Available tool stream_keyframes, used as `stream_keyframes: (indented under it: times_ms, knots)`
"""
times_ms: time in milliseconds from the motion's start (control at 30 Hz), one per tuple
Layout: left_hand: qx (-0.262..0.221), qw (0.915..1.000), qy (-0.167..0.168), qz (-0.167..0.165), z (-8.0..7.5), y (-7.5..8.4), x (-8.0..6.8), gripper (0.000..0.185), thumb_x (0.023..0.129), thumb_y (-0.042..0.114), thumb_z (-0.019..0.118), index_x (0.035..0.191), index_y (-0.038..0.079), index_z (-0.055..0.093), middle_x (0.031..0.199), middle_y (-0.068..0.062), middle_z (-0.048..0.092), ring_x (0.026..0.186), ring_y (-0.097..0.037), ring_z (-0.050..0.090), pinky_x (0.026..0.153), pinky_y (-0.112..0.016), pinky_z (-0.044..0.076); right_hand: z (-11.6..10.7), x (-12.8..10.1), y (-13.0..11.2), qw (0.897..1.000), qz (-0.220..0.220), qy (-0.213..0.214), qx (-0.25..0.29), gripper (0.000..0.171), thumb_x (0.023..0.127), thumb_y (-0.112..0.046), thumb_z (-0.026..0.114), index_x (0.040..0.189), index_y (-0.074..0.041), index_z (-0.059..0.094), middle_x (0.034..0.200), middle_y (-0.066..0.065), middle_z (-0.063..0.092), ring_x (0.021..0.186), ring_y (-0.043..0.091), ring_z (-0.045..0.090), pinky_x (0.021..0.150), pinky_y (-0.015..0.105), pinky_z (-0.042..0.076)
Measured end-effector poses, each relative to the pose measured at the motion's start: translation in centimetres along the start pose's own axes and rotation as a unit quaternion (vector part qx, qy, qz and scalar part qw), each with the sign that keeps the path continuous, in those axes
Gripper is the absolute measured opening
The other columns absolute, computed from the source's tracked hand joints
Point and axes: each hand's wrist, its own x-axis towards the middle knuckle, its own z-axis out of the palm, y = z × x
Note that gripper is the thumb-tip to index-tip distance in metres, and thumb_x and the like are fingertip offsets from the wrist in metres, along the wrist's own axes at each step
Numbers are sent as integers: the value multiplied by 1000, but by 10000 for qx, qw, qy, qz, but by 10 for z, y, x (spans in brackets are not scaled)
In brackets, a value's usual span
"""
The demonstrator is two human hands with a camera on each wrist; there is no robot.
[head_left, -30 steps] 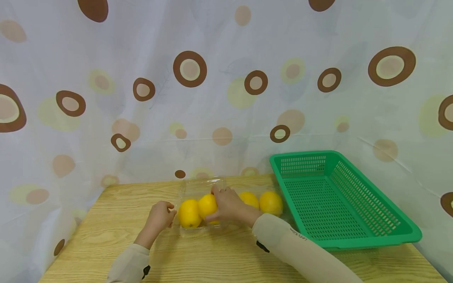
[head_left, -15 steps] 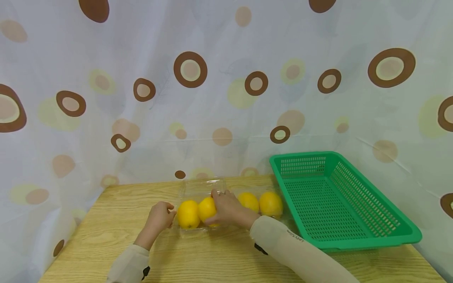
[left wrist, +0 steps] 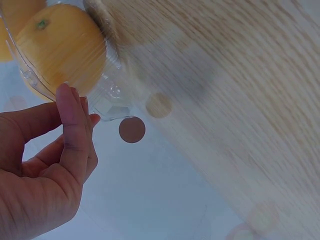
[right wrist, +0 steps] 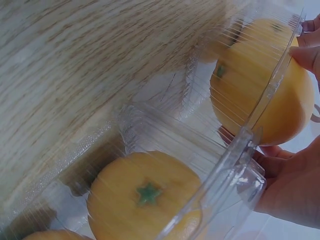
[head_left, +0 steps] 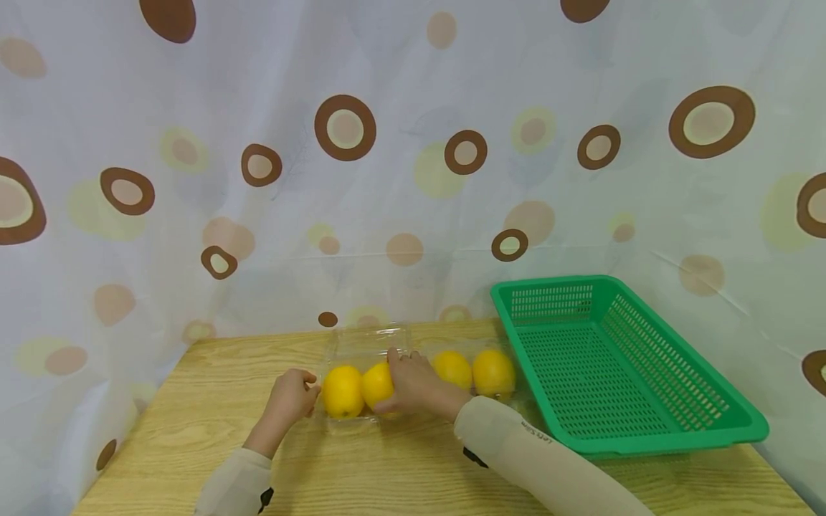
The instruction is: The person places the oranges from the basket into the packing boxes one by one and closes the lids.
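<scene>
My right hand (head_left: 419, 385) holds a yellow-orange orange (head_left: 377, 385) low inside a clear plastic box (right wrist: 275, 82); its fingers curl over the far side, thumb at the near side. Beside it in the same box sits another orange (head_left: 343, 391), just right of my left hand (head_left: 292, 396). In the left wrist view, the left thumb and fingertips pinch the box's rim (left wrist: 37, 82). The box's clear lid (head_left: 369, 338) lies folded back behind. A second clear box (right wrist: 245, 172) adjoins on the right, holding oranges (head_left: 493, 373) with green star-shaped stem marks. Part of the held orange is hidden by my hand.
A large green slotted basket (head_left: 652, 448) stands at the right, close to the second box. Everything rests on a wood-grain table (head_left: 361, 473). A white curtain (head_left: 400, 179) with brown and beige dots hangs behind the table's far edge.
My right hand has lowered the orange slightly into the box, and the orange on its left has shifted a little left. The left hand has stayed at the rim.
</scene>
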Motion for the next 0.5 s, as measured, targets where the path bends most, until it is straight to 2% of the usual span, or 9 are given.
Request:
stream_keyframes:
  times_ms: [133, 333, 500]
  knots:
    - [-2, 10000, -9, 25, 1, -1, -1, 32, 93, 1, 58, 117, -20, 57, 76, -15, 68, 47, -16, 56, 50, -28, 48, 1, 0, 0, 10000, -11, 6, -83, 87, 73, -51, 76, 130, 4, 40, 109, 19, 65, 99, 34, 54, 94, 43, 43]
    - [29, 10000, -14, 80, 0, -1, -1, 32, 93, 1, 58, 117, -20, 56, 74, -15, 67, 46, -15, 55, 50, -27, 48, 3, -1, 0, 9999, 17, -41, -150, 95, 74, -52, 75, 137, 10, 37, 121, 24, 60, 110, 37, 52, 100, 44, 40]
    - [110, 9999, -4, 121, 0, -1, 0, 31, 93, 1, 58, 116, -20, 56, 75, -15, 68, 45, -13, 54, 51, -27, 49, 3, 1, 1, 9995, 44, -109, -278, 94, 76, -53, 74, 135, 12, 42, 128, 22, 56, 114, 36, 50, 103, 43, 39]
